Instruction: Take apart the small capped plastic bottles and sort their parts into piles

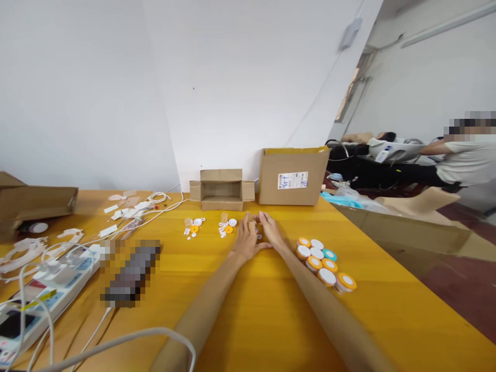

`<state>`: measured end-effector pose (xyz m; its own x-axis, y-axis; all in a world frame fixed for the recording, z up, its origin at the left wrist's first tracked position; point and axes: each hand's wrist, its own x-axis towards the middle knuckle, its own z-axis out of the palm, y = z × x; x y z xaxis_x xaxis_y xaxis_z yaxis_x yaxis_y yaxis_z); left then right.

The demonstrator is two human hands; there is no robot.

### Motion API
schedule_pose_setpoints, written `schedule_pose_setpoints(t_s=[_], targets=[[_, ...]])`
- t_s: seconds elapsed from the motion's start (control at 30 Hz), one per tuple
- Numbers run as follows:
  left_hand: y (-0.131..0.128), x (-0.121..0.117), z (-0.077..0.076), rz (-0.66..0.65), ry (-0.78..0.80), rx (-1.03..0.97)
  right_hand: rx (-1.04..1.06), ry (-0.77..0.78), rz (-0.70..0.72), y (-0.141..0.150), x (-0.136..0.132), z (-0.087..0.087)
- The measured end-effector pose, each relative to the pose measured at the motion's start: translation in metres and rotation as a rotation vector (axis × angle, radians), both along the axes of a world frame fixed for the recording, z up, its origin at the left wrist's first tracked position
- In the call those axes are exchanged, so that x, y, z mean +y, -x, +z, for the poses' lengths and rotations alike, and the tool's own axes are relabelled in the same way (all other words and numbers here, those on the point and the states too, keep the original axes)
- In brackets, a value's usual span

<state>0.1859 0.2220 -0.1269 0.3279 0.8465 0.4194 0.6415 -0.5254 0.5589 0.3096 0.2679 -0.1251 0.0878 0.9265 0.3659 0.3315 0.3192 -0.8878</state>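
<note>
My left hand (245,242) and my right hand (271,232) rest on the wooden table, cupped around a few small pale pieces (259,236). Fingers of both are stretched forward, and the thumbs come close together on the near side. The pieces are partly hidden by the hands. Just left of my left hand lies a group with a clear cup (224,217), a white round cap (232,222), an orange ring-like cap (229,230) and small white bits. A similar group with another orange cap (194,229) lies further left. Several lidded containers (327,277) stand to the right, topped in white, orange and teal.
An open small carton (221,205) and a closed labelled box (289,188) stand at the back. On the left are a power strip (58,292) with white cables, a phone-like dark device (134,271) and another carton (39,204). A person (465,160) sits beyond the table's right edge.
</note>
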Motion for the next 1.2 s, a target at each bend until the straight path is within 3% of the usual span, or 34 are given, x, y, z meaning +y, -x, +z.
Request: schedule_pose_setpoints(t_s=[0.53, 0.9, 1.07, 1.2], targets=[[-0.007, 0.025, 0.006, 0.029, -0.027, -0.032, -0.111, 0.038, -0.055, -0.022, -0.059, -0.001], [-0.006, 0.040, 0.006, 0.016, -0.062, -0.146, -0.469, -0.038, -0.078, -0.027, -0.112, -0.022], [-0.005, 0.039, 0.014, 0.010, -0.046, -0.154, -0.607, -0.075, -0.039, -0.028, -0.132, -0.018], [-0.003, 0.036, 0.021, -0.005, 0.019, -0.220, -0.623, -0.017, -0.051, -0.021, -0.126, -0.007]])
